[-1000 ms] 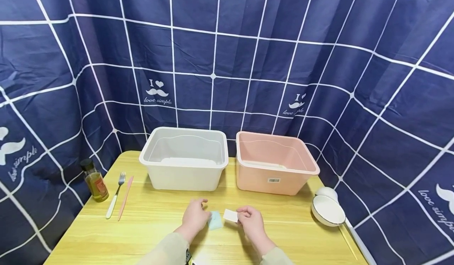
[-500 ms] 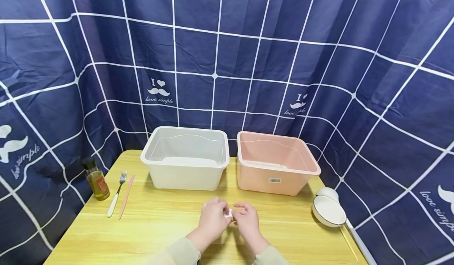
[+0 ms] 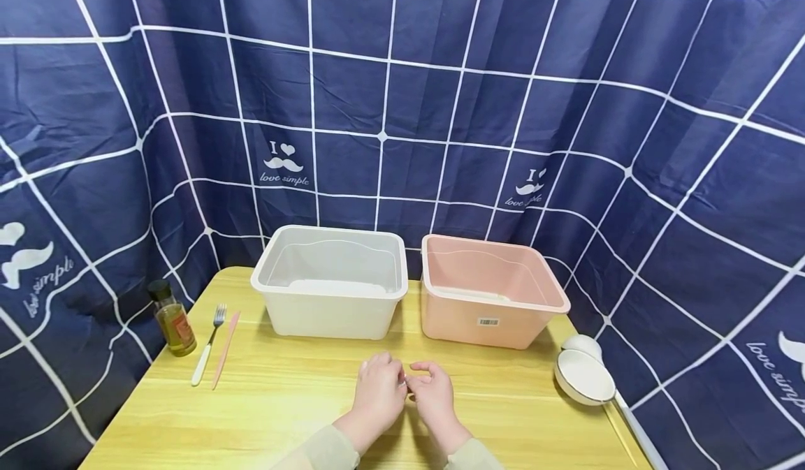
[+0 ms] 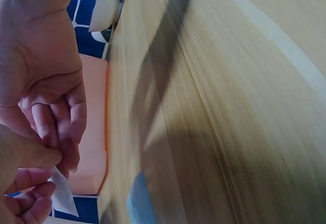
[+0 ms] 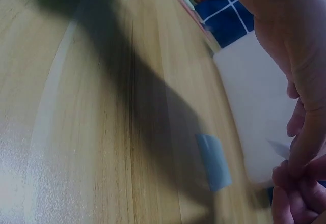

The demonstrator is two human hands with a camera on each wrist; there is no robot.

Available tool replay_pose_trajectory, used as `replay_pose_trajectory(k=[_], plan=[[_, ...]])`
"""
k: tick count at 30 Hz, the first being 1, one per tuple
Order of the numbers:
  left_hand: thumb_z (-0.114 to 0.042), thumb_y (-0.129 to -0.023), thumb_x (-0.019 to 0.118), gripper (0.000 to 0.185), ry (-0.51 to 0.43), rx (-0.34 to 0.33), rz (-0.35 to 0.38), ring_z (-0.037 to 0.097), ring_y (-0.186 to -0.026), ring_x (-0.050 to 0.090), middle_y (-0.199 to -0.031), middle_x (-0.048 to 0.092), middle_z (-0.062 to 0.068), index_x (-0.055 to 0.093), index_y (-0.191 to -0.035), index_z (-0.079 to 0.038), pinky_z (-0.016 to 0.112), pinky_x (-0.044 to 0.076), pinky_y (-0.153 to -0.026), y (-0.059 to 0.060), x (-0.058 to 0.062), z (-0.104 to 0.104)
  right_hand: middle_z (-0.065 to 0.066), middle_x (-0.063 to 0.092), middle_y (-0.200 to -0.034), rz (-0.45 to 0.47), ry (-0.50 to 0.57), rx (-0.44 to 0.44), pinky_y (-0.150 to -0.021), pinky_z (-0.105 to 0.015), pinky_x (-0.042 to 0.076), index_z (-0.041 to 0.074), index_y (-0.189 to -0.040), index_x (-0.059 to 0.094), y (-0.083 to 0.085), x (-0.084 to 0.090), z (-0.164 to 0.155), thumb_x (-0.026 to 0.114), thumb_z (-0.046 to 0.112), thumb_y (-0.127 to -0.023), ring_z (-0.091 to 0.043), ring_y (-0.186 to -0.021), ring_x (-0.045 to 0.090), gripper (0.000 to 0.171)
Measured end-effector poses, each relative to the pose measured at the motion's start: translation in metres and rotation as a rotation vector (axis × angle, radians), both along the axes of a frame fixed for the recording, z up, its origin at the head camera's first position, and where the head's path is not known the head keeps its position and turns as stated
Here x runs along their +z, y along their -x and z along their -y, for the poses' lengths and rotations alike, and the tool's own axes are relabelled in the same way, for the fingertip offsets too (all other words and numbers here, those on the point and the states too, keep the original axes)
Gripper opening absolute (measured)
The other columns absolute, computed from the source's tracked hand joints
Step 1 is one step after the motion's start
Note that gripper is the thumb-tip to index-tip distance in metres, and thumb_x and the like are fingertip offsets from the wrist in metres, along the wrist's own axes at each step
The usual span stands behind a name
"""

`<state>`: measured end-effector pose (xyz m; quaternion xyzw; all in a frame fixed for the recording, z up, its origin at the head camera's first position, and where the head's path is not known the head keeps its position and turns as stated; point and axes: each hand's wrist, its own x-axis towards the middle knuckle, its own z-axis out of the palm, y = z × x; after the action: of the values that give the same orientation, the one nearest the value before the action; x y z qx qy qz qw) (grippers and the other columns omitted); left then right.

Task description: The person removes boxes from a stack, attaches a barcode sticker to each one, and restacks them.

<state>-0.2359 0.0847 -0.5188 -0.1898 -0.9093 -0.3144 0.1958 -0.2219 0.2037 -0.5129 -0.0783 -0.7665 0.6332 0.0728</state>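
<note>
Both hands meet over the near middle of the wooden table (image 3: 277,400). My left hand (image 3: 385,385) and right hand (image 3: 426,386) have their fingertips together and pinch a small white slip (image 4: 64,198) between them. The head view hardly shows the slip, since the fingers cover it. A pale blue rectangular piece (image 4: 139,204) lies flat on the table just below the hands. The right wrist view also shows the blue piece (image 5: 214,163). In the head view the hands hide it.
Behind the hands stand a white bin (image 3: 330,283) and a pink bin (image 3: 493,290), side by side. At the left lie a small oil bottle (image 3: 171,311), a fork (image 3: 206,348) and a pink stick (image 3: 223,350). A white bowl (image 3: 583,376) sits at the right edge.
The left hand left the blue piece and moved right to meet the right hand. Both now pinch the white slip, which the right hand alone held a second ago.
</note>
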Motion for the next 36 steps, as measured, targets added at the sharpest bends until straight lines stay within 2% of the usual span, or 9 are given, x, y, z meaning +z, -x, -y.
replay_pose_trajectory(k=[4, 8, 13, 18, 23, 26, 29, 32, 36], plan=[[-0.009, -0.07, 0.081, 0.019, 0.007, 0.008, -0.011, 0.011, -0.071, 0.044, -0.073, 0.041, -0.011, 0.063, -0.069, -0.016, 0.03, 0.034, -0.068, 0.002, -0.002, 0.003, -0.02, 0.07, -0.083, -0.017, 0.045, 0.031, -0.061, -0.031, 0.054, -0.016, -0.113, 0.055, -0.001, 0.0, 0.001, 0.056, -0.01, -0.087, -0.019, -0.069, 0.067, 0.027], [-0.008, -0.069, 0.082, 0.022, -0.022, 0.03, -0.027, 0.012, -0.071, 0.047, -0.072, 0.043, -0.012, 0.063, -0.067, -0.018, 0.033, 0.038, -0.071, 0.004, -0.001, 0.013, -0.019, 0.07, -0.086, -0.02, 0.089, 0.103, -0.063, -0.033, 0.055, -0.018, -0.114, 0.052, 0.002, -0.002, 0.004, 0.051, -0.01, -0.091, -0.022, -0.074, 0.066, 0.025], [-0.01, -0.072, 0.083, 0.019, -0.115, 0.051, -0.021, 0.013, -0.075, 0.054, -0.076, 0.052, -0.011, 0.066, -0.069, -0.018, 0.037, 0.04, -0.074, 0.008, 0.001, 0.026, -0.021, 0.067, -0.096, -0.001, 0.053, 0.174, -0.065, -0.029, 0.053, -0.019, -0.114, 0.054, 0.007, -0.007, 0.006, 0.055, -0.006, -0.093, -0.022, -0.08, 0.063, 0.024], [-0.011, -0.074, 0.083, 0.019, -0.231, 0.058, 0.062, 0.013, -0.078, 0.055, -0.08, 0.057, -0.011, 0.067, -0.072, -0.02, 0.039, 0.041, -0.078, 0.015, 0.0, 0.04, -0.019, 0.065, -0.1, 0.046, 0.051, 0.21, -0.073, -0.037, 0.055, -0.017, -0.114, 0.056, 0.012, -0.011, 0.009, 0.061, -0.002, -0.092, -0.021, -0.085, 0.061, 0.028], [-0.006, -0.077, 0.081, 0.016, -0.474, -0.016, 0.246, 0.012, -0.076, 0.053, -0.08, 0.058, -0.006, 0.068, -0.075, -0.015, 0.03, 0.045, -0.071, 0.02, -0.003, 0.053, -0.012, 0.069, -0.093, 0.088, 0.148, 0.194, -0.072, -0.034, 0.055, -0.013, -0.109, 0.058, 0.017, -0.015, 0.012, 0.065, -0.002, -0.088, -0.017, -0.079, 0.063, 0.024], [-0.004, -0.078, 0.08, 0.013, -0.597, -0.034, 0.319, 0.014, -0.074, 0.052, -0.081, 0.057, -0.001, 0.068, -0.077, -0.009, 0.025, 0.046, -0.066, 0.02, -0.006, 0.059, -0.01, 0.07, -0.087, 0.087, 0.162, 0.178, -0.068, -0.031, 0.054, -0.009, -0.104, 0.058, 0.02, -0.016, 0.015, 0.067, -0.002, -0.086, -0.016, -0.075, 0.064, 0.02], [-0.003, -0.078, 0.08, 0.012, -0.655, -0.007, 0.342, 0.014, -0.073, 0.052, -0.08, 0.057, 0.001, 0.068, -0.078, -0.006, 0.024, 0.046, -0.064, 0.02, -0.008, 0.064, -0.01, 0.068, -0.079, 0.038, 0.139, 0.139, -0.063, -0.03, 0.053, -0.007, -0.103, 0.054, 0.022, -0.013, 0.021, 0.067, -0.006, -0.084, -0.017, -0.07, 0.064, 0.023], [-0.002, -0.077, 0.079, 0.012, -0.683, 0.032, 0.346, 0.015, -0.071, 0.052, -0.079, 0.057, 0.002, 0.068, -0.08, -0.005, 0.024, 0.047, -0.062, 0.022, -0.009, 0.07, -0.011, 0.064, -0.075, -0.074, 0.087, 0.111, -0.06, -0.028, 0.053, -0.005, -0.099, 0.051, 0.026, -0.009, 0.033, 0.067, -0.012, -0.082, -0.017, -0.066, 0.063, 0.024], [-0.001, -0.079, 0.078, 0.011, -0.713, 0.113, 0.338, 0.015, -0.07, 0.052, -0.078, 0.058, 0.002, 0.068, -0.08, -0.005, 0.024, 0.046, -0.061, 0.026, -0.01, 0.081, -0.013, 0.063, -0.078, -0.218, -0.053, 0.165, -0.062, -0.024, 0.052, -0.002, -0.089, 0.056, 0.037, -0.007, 0.049, 0.063, -0.015, -0.082, -0.015, -0.069, 0.058, 0.017]])
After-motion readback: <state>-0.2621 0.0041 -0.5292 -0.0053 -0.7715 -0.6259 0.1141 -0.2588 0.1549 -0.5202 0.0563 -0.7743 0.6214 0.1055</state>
